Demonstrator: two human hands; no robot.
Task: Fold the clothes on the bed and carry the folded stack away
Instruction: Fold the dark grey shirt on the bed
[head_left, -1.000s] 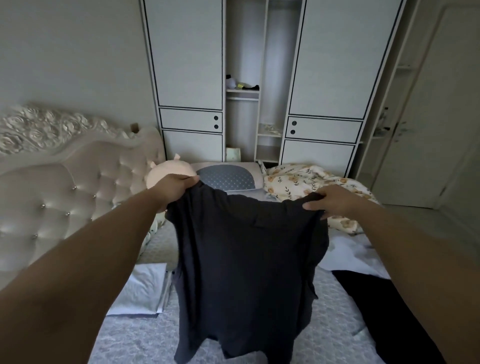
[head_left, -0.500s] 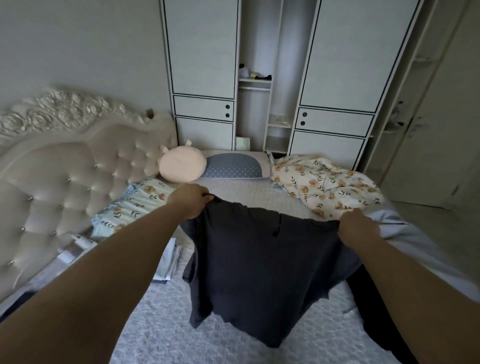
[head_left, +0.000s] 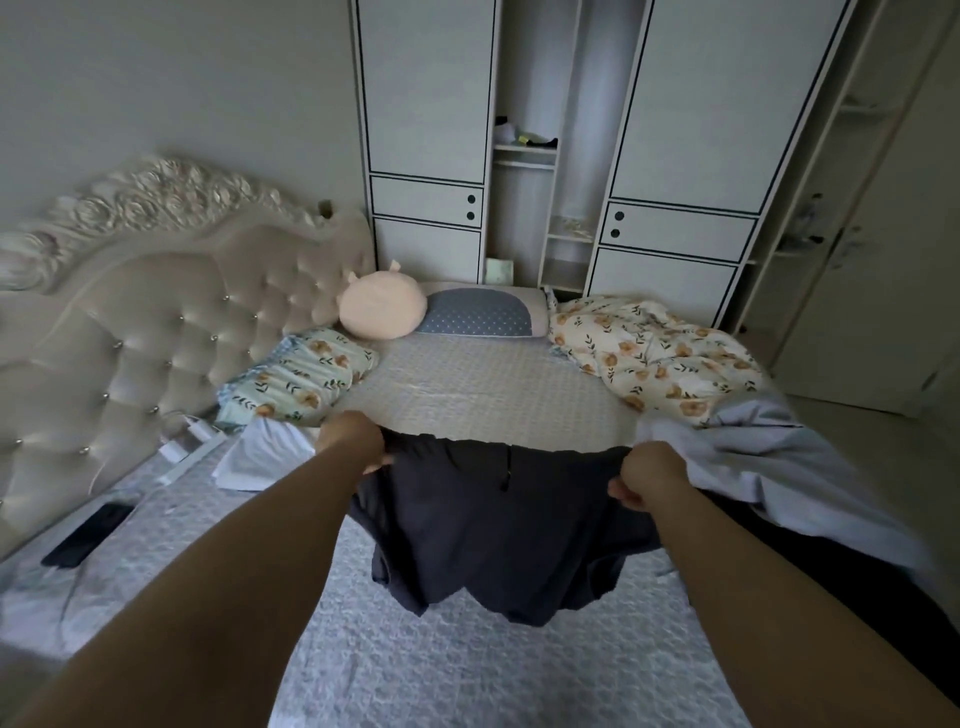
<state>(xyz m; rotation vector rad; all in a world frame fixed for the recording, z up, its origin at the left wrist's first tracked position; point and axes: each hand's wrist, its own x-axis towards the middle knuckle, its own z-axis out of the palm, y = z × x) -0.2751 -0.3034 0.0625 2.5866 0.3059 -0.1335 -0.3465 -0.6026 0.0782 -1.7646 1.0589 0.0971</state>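
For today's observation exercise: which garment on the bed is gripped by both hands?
The dark shirt, pinched at its top corners; the pale blue garment and white cloth lie untouched.

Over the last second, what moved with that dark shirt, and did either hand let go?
Both hands lowered the dark shirt from chest height toward the bed; its hem now hangs close above the cover. Neither let go: the left hand and right hand still grip the top corners. The pillows and floral quilt stayed put.
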